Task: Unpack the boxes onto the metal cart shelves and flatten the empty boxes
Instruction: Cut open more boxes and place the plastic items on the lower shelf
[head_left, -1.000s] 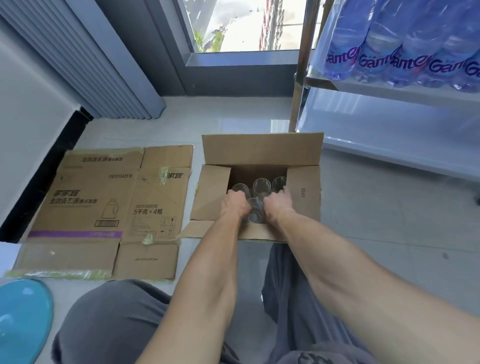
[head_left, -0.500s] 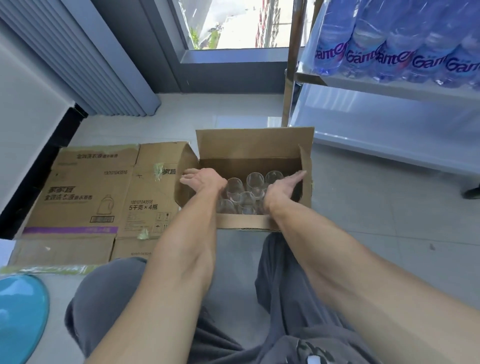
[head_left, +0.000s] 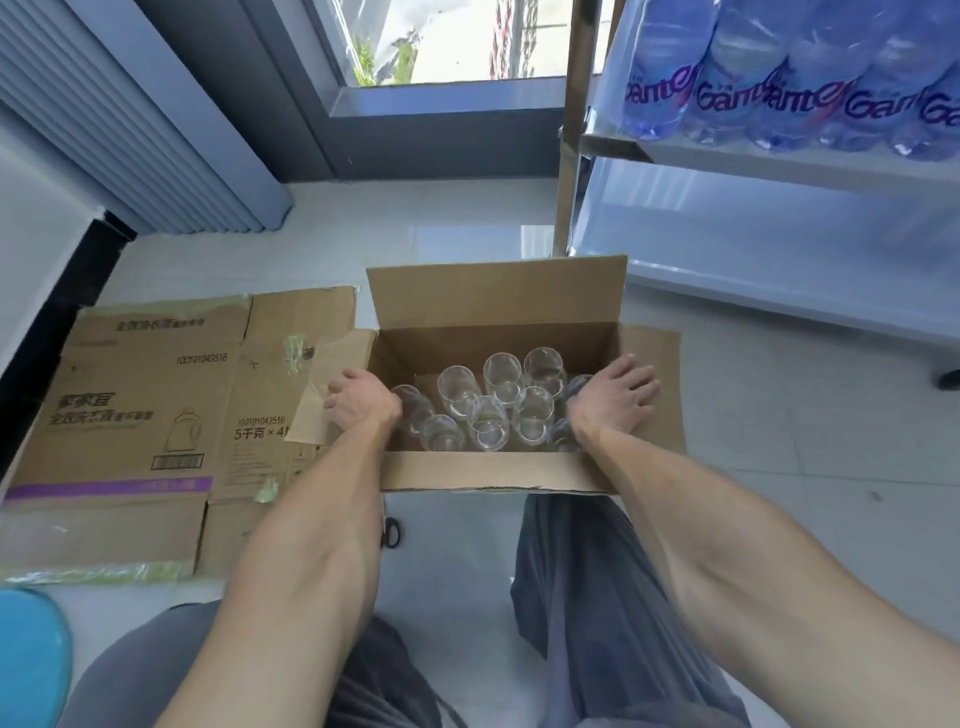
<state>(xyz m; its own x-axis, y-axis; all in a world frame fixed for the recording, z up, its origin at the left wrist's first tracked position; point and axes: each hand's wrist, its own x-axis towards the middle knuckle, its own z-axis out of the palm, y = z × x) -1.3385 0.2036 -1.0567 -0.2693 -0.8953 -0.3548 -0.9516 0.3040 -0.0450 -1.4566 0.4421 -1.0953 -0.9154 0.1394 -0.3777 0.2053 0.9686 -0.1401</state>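
An open cardboard box (head_left: 493, 470) stands on the floor in front of my knees, with several clear drinking glasses (head_left: 501, 371) upright inside. My left hand (head_left: 361, 402) presses the box's left flap (head_left: 322, 410) outward and down. Over on the other side, my right hand (head_left: 618, 397) lies flat, fingers straight, on the right flap (head_left: 660, 395), which is folded out. The far flap stands up. Beyond the box to the right is the metal cart's lower shelf (head_left: 779, 249).
A flattened detergent box (head_left: 135, 395) lies on the floor to the left. Wrapped water bottles (head_left: 779, 78) fill the cart's upper shelf. A cart post (head_left: 571, 130) stands just behind the box. A blue round object (head_left: 31, 660) sits at the bottom left.
My hands moved apart from the middle of the box and pushed the two side flaps outward. The glasses inside are now uncovered.
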